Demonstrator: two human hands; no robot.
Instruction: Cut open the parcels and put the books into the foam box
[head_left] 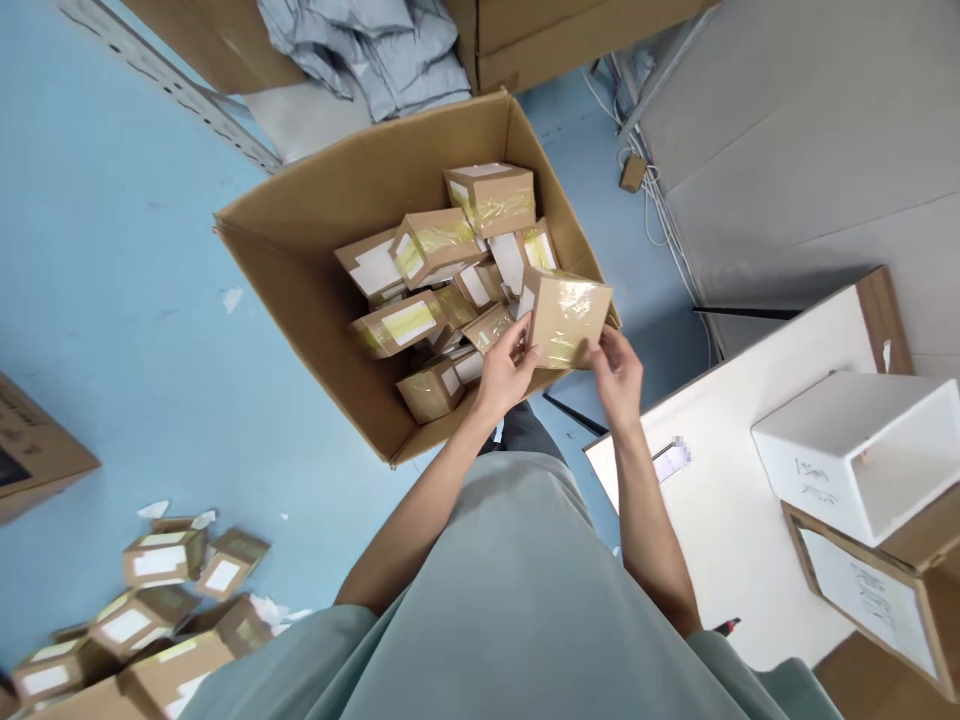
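Between my two hands is a small taped cardboard box (568,318), raised over the near right side of a large open carton (300,340). My left hand (507,368) grips its left side, thumb and fingers on the edge. The fingers of my right hand (618,372) close on its lower right corner. Clear tape shines on the face turned toward me. Below, inside the carton, several similar small boxes (437,245) lie jumbled at different angles, many with white labels and yellowish tape.
More small labelled boxes (154,560) are piled on the blue floor at lower left. At right, a white table (750,560) bears a white bin (810,470). Grey plastic bags (375,50) lie beyond the carton. Cables (667,220) run along the wall.
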